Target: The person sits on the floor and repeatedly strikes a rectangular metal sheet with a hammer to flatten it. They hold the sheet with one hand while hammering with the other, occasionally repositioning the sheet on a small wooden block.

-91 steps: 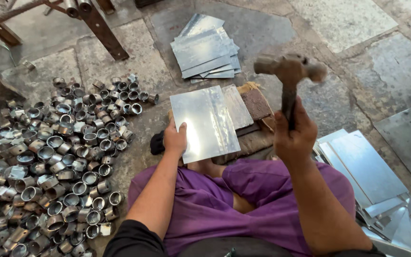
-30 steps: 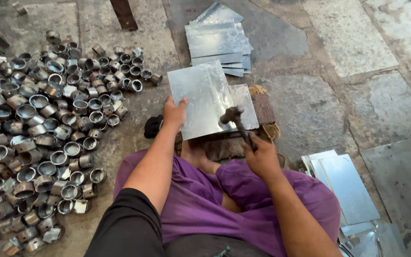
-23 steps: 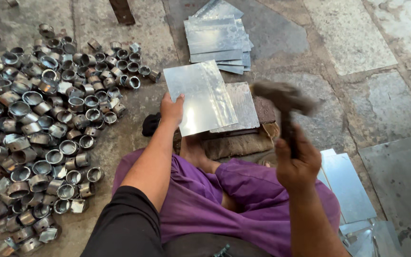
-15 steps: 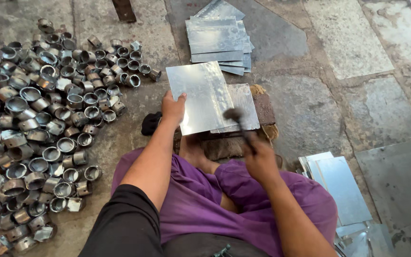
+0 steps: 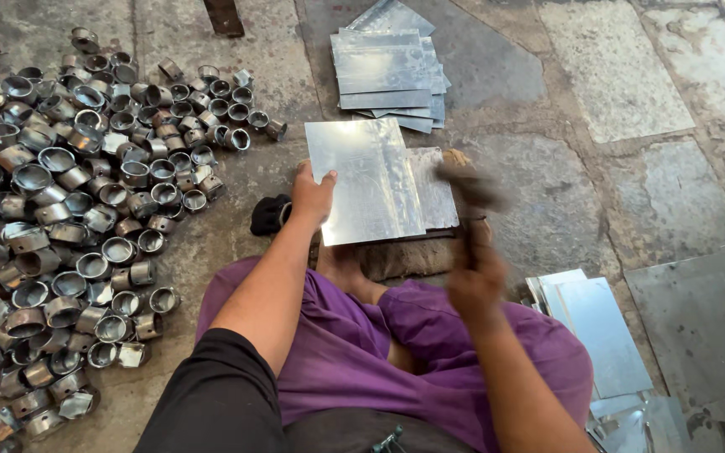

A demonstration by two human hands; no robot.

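Metal workshop, stone floor (image 5: pixel 648 75), metal rings (image 5: pixel 69 210), sheet stacks (image 5: pixel 388 71)
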